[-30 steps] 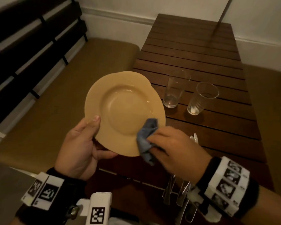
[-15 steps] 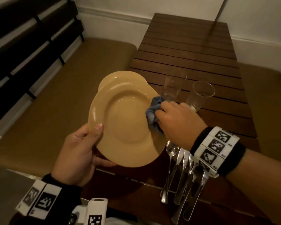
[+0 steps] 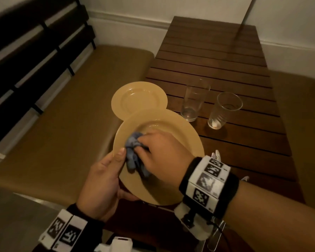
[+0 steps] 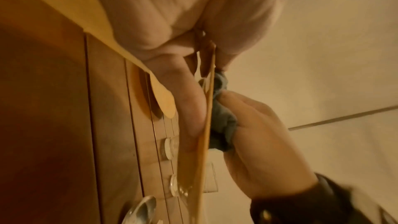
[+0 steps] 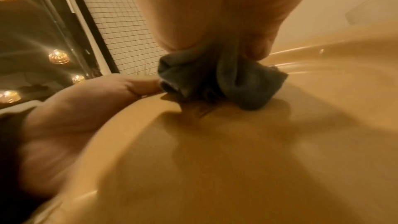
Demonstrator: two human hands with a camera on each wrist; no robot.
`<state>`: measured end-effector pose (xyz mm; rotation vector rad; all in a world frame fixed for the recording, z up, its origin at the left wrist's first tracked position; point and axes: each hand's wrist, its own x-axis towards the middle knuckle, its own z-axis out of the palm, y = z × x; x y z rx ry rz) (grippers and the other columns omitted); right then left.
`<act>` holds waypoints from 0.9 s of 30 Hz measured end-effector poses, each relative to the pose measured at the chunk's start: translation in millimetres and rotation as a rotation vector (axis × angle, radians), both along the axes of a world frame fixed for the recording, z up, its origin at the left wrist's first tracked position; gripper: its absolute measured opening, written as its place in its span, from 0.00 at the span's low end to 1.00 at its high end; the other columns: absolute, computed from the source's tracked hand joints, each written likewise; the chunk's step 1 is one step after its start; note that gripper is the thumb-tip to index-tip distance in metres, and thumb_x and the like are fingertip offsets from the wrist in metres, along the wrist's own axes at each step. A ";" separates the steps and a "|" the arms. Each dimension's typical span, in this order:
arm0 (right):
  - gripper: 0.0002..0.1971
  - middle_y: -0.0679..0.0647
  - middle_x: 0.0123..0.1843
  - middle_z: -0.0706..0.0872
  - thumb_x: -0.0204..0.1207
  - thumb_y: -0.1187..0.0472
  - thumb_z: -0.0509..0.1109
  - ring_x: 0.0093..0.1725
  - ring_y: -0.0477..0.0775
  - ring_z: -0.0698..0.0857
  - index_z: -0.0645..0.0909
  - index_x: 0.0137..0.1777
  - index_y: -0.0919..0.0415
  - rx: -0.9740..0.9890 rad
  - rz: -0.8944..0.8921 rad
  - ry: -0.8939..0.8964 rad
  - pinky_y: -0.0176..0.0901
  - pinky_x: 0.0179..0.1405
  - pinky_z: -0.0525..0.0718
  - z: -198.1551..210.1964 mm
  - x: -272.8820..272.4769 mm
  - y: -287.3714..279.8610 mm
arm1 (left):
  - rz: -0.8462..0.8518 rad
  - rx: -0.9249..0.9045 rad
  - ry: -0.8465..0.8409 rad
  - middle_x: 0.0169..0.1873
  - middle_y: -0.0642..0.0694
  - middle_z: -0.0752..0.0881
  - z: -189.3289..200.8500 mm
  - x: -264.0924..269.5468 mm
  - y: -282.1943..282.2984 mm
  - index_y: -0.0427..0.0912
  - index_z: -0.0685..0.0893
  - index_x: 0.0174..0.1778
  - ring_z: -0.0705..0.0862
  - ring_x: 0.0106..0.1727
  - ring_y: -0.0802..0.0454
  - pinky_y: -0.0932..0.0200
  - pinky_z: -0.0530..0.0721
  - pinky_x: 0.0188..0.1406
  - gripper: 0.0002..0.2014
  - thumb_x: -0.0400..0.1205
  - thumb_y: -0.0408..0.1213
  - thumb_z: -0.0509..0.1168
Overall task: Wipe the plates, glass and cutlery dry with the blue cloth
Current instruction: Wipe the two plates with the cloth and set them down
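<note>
Nearest, left hand [image 3: 100,186] gripping the big plate [image 3: 173,179] at its left rim, thumb on top, fingers curled underneath. Plate held up off the table [image 3: 225,73], tilted a little.

Next, right hand [image 3: 162,151] bunched tight around the blue cloth [image 3: 134,153], pressing it down on the plate's face. Half a second back, cloth over at the right edge of the plate; now across at the left side, just beside the left thumb [image 3: 120,154]. Plate also lower and flatter than before. So a full sweep across the plate looks about done, probably close to dry on top.

Under the right wrist, cutlery [image 3: 215,235] lying on the table, mostly hidden, not wiped yet by the look of it.

Farther out, a second plate [image 3: 135,99] flat on the table corner, partly behind the held one. Beside it two glasses [image 3: 195,100], standing upright, near each other but apart. Can't tell whether those are dry. Lots of the job left.
</note>
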<state>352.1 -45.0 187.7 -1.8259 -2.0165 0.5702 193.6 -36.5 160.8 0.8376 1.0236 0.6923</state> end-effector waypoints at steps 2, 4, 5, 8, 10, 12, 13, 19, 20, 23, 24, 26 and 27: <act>0.11 0.57 0.55 0.83 0.85 0.56 0.60 0.55 0.57 0.82 0.83 0.54 0.60 -0.018 -0.042 -0.133 0.47 0.53 0.77 -0.4 7.0 13.6 | -0.011 0.028 0.019 0.42 0.34 0.92 1.9 -1.6 -1.1 0.46 0.92 0.52 0.90 0.31 0.43 0.50 0.88 0.18 0.17 0.78 0.51 0.64; 0.10 0.58 0.54 0.83 0.83 0.57 0.62 0.54 0.60 0.84 0.83 0.52 0.60 0.018 -0.112 -0.175 0.52 0.51 0.83 -1.6 24.6 23.9 | -0.004 0.054 0.018 0.39 0.35 0.92 4.6 -4.8 -1.2 0.43 0.92 0.51 0.91 0.31 0.43 0.51 0.87 0.16 0.16 0.78 0.48 0.64; 0.08 0.58 0.55 0.82 0.82 0.58 0.64 0.54 0.61 0.83 0.83 0.52 0.59 -0.002 -0.118 -0.219 0.54 0.50 0.84 -2.1 34.9 26.5 | 0.007 0.062 0.007 0.38 0.35 0.92 6.1 -6.4 -0.3 0.42 0.92 0.50 0.91 0.31 0.42 0.50 0.88 0.16 0.16 0.79 0.47 0.64; 0.09 0.54 0.57 0.75 0.80 0.56 0.67 0.59 0.59 0.79 0.83 0.58 0.54 -0.206 -0.046 -0.433 0.48 0.52 0.77 -0.8 58.7 22.1 | 0.066 0.053 -0.045 0.42 0.36 0.93 8.8 -11.6 5.6 0.45 0.93 0.51 0.92 0.33 0.42 0.43 0.90 0.21 0.14 0.80 0.45 0.64; 0.10 0.53 0.57 0.74 0.81 0.55 0.66 0.60 0.57 0.78 0.82 0.60 0.55 -0.269 -0.037 -0.440 0.49 0.55 0.78 0.8 62.9 8.4 | 0.127 0.025 -0.068 0.47 0.35 0.92 8.2 -14.0 10.2 0.45 0.91 0.56 0.92 0.35 0.42 0.45 0.89 0.20 0.14 0.80 0.44 0.65; 0.10 0.52 0.57 0.78 0.82 0.57 0.64 0.59 0.55 0.79 0.84 0.57 0.57 -0.282 0.005 -0.380 0.46 0.56 0.77 1.1 55.7 -8.1 | 0.163 -0.001 -0.077 0.51 0.35 0.92 6.7 -15.9 12.7 0.46 0.90 0.58 0.92 0.36 0.42 0.47 0.89 0.17 0.14 0.81 0.44 0.65; 0.11 0.51 0.54 0.78 0.83 0.57 0.62 0.57 0.52 0.78 0.85 0.54 0.58 -0.282 0.042 -0.349 0.43 0.55 0.74 0.9 49.2 -18.8 | 0.166 -0.010 -0.076 0.52 0.36 0.91 6.2 -16.8 13.3 0.47 0.90 0.59 0.92 0.39 0.41 0.46 0.89 0.18 0.14 0.82 0.44 0.65; 0.06 0.50 0.49 0.76 0.82 0.56 0.64 0.47 0.51 0.77 0.78 0.48 0.57 -0.099 -0.177 -0.179 0.44 0.47 0.75 3.4 48.2 -40.7 | 0.161 -0.031 -0.080 0.55 0.38 0.92 5.9 -21.1 12.5 0.48 0.88 0.61 0.92 0.44 0.40 0.44 0.90 0.20 0.17 0.79 0.47 0.65; 0.06 0.50 0.48 0.74 0.83 0.56 0.63 0.46 0.50 0.75 0.77 0.48 0.56 -0.062 -0.224 -0.191 0.43 0.45 0.74 3.7 53.0 -37.3 | 0.141 -0.027 -0.069 0.53 0.38 0.92 6.6 -21.5 10.7 0.47 0.90 0.59 0.92 0.42 0.40 0.45 0.89 0.18 0.16 0.79 0.47 0.65; 0.06 0.52 0.51 0.78 0.82 0.58 0.65 0.50 0.53 0.79 0.80 0.52 0.59 0.028 -0.248 -0.284 0.47 0.48 0.77 8.0 66.9 -22.0 | 0.054 -0.010 -0.047 0.44 0.36 0.92 10.8 -23.6 5.0 0.43 0.92 0.53 0.91 0.33 0.41 0.48 0.86 0.12 0.15 0.77 0.45 0.65; 0.07 0.53 0.54 0.80 0.83 0.58 0.63 0.53 0.56 0.80 0.80 0.54 0.60 0.028 -0.246 -0.293 0.48 0.50 0.78 11.3 70.9 -16.1 | 0.021 -0.003 -0.037 0.40 0.35 0.91 11.9 -24.6 2.8 0.41 0.91 0.53 0.90 0.29 0.42 0.51 0.85 0.11 0.16 0.77 0.44 0.65; 0.11 0.55 0.58 0.81 0.85 0.56 0.60 0.55 0.57 0.81 0.79 0.59 0.59 0.024 -0.261 -0.251 0.47 0.50 0.77 19.4 75.4 -4.7 | -0.040 0.039 -0.012 0.32 0.33 0.89 13.5 -25.6 -0.9 0.35 0.90 0.51 0.86 0.22 0.43 0.55 0.83 0.10 0.17 0.76 0.44 0.65; 0.11 0.55 0.59 0.81 0.85 0.57 0.60 0.56 0.56 0.80 0.80 0.61 0.59 0.017 -0.240 -0.266 0.44 0.50 0.75 21.4 75.3 1.2 | -0.068 0.061 0.003 0.29 0.33 0.87 13.7 -25.7 -2.0 0.35 0.90 0.50 0.85 0.20 0.44 0.55 0.83 0.11 0.17 0.75 0.44 0.66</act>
